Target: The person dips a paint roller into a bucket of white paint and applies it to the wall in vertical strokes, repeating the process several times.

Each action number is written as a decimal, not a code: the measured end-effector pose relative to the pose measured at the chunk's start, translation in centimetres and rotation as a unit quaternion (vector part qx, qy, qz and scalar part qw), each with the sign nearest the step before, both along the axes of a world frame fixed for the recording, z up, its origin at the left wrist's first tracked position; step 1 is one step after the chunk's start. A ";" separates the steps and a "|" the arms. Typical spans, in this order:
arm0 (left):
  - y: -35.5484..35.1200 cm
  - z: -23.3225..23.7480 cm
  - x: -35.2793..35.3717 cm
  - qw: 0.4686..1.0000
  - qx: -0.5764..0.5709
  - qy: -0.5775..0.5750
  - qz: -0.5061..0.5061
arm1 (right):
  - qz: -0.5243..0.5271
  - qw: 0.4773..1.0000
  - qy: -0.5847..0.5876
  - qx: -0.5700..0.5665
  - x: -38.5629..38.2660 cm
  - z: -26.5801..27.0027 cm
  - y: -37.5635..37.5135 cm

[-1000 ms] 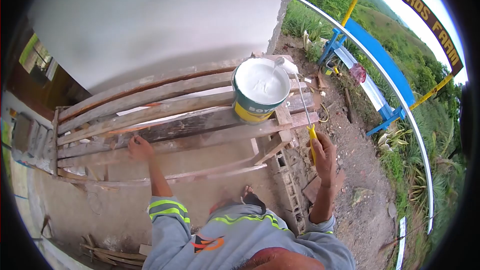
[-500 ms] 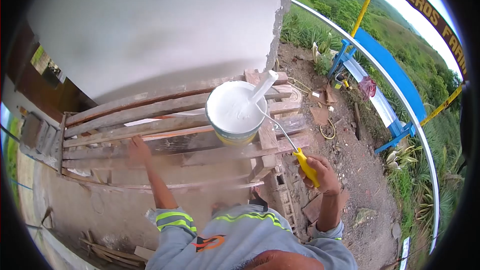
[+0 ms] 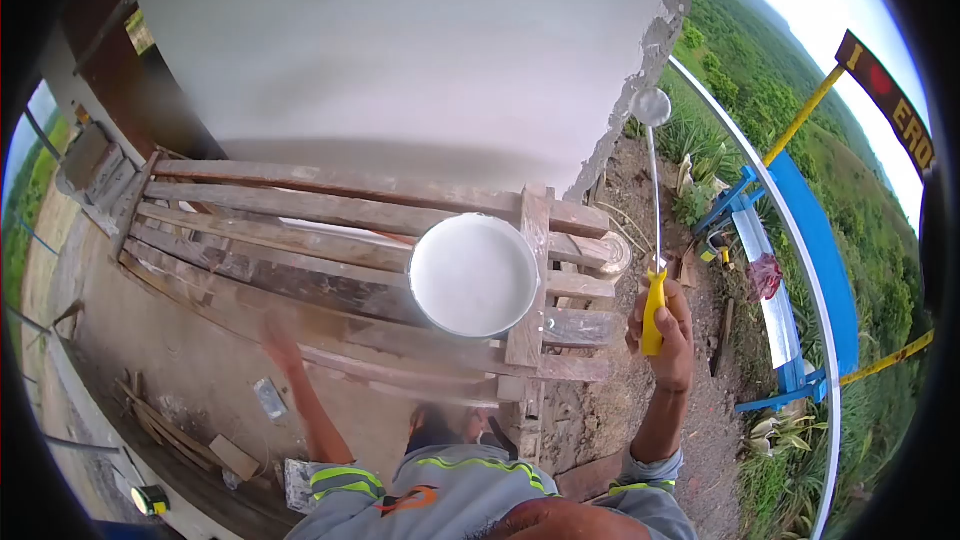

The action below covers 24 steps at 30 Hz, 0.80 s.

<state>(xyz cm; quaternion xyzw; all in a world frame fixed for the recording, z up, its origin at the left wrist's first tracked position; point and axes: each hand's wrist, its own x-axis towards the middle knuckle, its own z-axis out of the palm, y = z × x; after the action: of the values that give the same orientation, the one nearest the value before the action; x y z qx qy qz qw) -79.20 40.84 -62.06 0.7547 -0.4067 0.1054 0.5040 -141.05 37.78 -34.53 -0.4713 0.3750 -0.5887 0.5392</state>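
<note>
Paint roller [image 3: 656,192]: long axis near vertical in view, yellow handle [image 3: 653,318] low, white head [image 3: 652,107] up, right of the paint bucket [image 3: 473,276].
Right hand [image 3: 674,338]: fingers wrapped round the handle.
Left hand [image 3: 282,338]: blurred near wooden slats [image 3: 330,285]; finger state cannot be told.
Sign [image 3: 886,100]: "I", red heart, "ERO".
Change: head, earlier in the bucket, is now out.

Off to my right I read "I", a red heart [image 3: 880,79] and "ERO" in pale yellowish letters on a dark brown board [image 3: 868,70] that meets a yellow post [image 3: 805,115]; the dark edge of my view cuts in there; the orange emblem [image 3: 410,500] on my grey shirt [image 3: 475,488] shows no letters I can make out.
</note>
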 end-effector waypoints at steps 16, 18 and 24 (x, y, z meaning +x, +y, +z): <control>1.1 1.4 -1.9 0.963 0.130 0.231 0.059 | -0.163 0.704 0.606 -0.333 6.6 7.7 -33.7; 1.3 1.6 -1.8 0.966 0.132 0.215 0.064 | -0.157 0.674 0.629 -0.354 7.1 7.6 -35.6; -0.1 5.7 -3.6 0.968 0.147 0.195 0.063 | -0.166 0.643 0.635 -0.394 16.8 7.1 -39.1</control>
<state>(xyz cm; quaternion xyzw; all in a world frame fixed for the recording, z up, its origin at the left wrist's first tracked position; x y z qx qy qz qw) -82.78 40.75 -56.35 0.8503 -0.2636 -0.0732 0.4496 -124.27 -1.28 -27.39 -0.8275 0.4297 -0.3162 -0.1749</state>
